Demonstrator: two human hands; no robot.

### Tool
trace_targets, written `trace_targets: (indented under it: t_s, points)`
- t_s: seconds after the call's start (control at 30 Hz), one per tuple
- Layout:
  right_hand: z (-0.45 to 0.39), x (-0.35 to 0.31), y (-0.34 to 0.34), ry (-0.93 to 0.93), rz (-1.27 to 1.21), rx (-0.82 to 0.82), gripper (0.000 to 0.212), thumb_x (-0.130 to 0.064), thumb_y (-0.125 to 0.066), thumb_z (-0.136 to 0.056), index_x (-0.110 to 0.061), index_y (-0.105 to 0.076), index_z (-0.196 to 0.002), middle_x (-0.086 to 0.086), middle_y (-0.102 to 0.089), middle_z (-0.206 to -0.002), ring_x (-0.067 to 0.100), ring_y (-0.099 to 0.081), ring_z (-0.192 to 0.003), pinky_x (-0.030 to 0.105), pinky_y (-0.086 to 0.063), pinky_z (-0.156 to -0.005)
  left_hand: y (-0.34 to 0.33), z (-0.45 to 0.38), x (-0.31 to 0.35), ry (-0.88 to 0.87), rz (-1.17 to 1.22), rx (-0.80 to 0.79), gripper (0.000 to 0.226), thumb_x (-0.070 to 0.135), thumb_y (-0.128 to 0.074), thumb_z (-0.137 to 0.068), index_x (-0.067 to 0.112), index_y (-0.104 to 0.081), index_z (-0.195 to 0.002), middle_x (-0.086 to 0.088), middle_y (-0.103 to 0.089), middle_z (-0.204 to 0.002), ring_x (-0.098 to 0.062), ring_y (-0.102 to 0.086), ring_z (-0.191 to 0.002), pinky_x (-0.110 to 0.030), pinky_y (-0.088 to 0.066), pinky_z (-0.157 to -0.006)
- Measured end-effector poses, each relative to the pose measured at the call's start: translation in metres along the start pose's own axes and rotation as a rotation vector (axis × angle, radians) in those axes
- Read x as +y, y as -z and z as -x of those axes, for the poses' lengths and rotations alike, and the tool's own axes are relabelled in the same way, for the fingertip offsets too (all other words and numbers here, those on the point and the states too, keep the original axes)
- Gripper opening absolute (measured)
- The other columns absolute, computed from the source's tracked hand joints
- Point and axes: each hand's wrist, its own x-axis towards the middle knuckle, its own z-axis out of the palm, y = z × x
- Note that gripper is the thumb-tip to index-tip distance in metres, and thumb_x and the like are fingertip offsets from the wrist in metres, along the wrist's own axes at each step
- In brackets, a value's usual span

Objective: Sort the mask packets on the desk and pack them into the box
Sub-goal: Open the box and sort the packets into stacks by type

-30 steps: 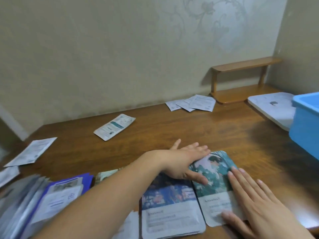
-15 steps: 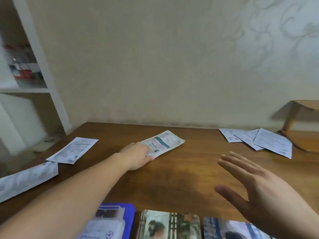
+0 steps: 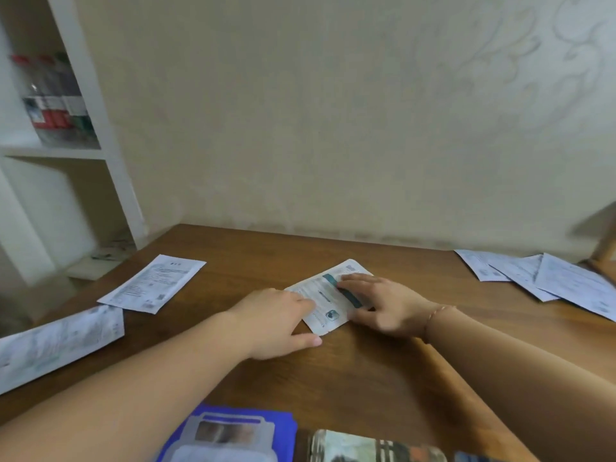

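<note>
Both arms reach far: left hand (image 3: 278, 320) and right hand (image 3: 383, 303) press flat, fingers straight, on one packet (image 3: 328, 296) mid-bench (image 3: 383, 371).

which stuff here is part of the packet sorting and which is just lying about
Part of the job:
- teal-striped packet, left hand and right hand on it
- white packets at left and far left
- three white packets at right
- blue packet and picture packet at the near edge

Just lying about:
- bottles on the shelf
- wooden stand, far right
</note>
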Motion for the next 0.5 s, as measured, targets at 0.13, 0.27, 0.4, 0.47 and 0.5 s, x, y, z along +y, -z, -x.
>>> trace_targets:
  t_s: [0.13, 0.27, 0.4, 0.47, 0.5]
  points:
    - [0.005, -0.004, -0.011, 0.042, 0.003, -0.013, 0.078, -0.065, -0.047, -0.088, -0.031, -0.021, -0.153, -0.006, -0.013, -0.162, 0.014, -0.006, -0.149, 0.036, -0.006, -0.122, 0.004, -0.009, 0.002, -0.192, -0.416, 0.076, 0.051, 0.051, -0.023, -0.103, 0.018, -0.043, -0.137, -0.007, -0.062, -0.126, -0.027, -0.063, -0.102, -0.036, -0.044, -0.07]
    - [0.014, -0.003, -0.013, 0.019, -0.013, 0.0, 0.079, -0.067, -0.047, -0.088, -0.031, -0.021, -0.153, -0.005, -0.013, -0.162, 0.014, -0.004, -0.149, 0.037, -0.004, -0.122, 0.011, -0.014, 0.023, -0.312, -0.614, 0.004, 0.035, 0.027, -0.026, -0.105, 0.012, -0.054, -0.119, -0.011, -0.067, -0.115, -0.032, -0.065, -0.096, -0.036, -0.039, -0.066]
    - [0.023, 0.0, -0.017, 0.076, 0.026, 0.033, 0.062, -0.053, -0.043, -0.097, -0.035, -0.022, -0.152, -0.005, -0.019, -0.161, 0.015, -0.013, -0.148, 0.039, -0.013, -0.121, 0.019, -0.008, 0.028, -0.404, -0.523, 0.315, 0.033, 0.026, -0.028, -0.101, 0.015, -0.059, -0.092, -0.006, -0.07, -0.084, -0.029, -0.066, -0.068, -0.032, -0.037, -0.054]
    - [0.029, 0.004, -0.02, 0.116, -0.009, 0.075, 0.054, -0.026, -0.046, -0.099, -0.038, -0.031, -0.149, -0.007, -0.027, -0.158, 0.015, -0.024, -0.146, 0.041, -0.026, -0.117, 0.018, -0.008, 0.025, -0.484, -0.393, 0.601, 0.032, 0.028, -0.039, -0.093, 0.019, -0.057, -0.069, 0.0, -0.061, -0.055, -0.024, -0.056, -0.043, -0.028, -0.038, -0.04]
    - [0.031, 0.006, -0.021, 0.122, -0.036, 0.087, 0.059, -0.013, -0.045, -0.095, -0.039, -0.035, -0.147, -0.008, -0.031, -0.157, 0.014, -0.029, -0.144, 0.041, -0.031, -0.115, 0.015, -0.007, 0.025, -0.496, -0.283, 0.688, 0.032, 0.033, -0.043, -0.093, 0.02, -0.059, -0.068, 0.002, -0.06, -0.054, -0.022, -0.056, -0.042, -0.029, -0.041, -0.038]
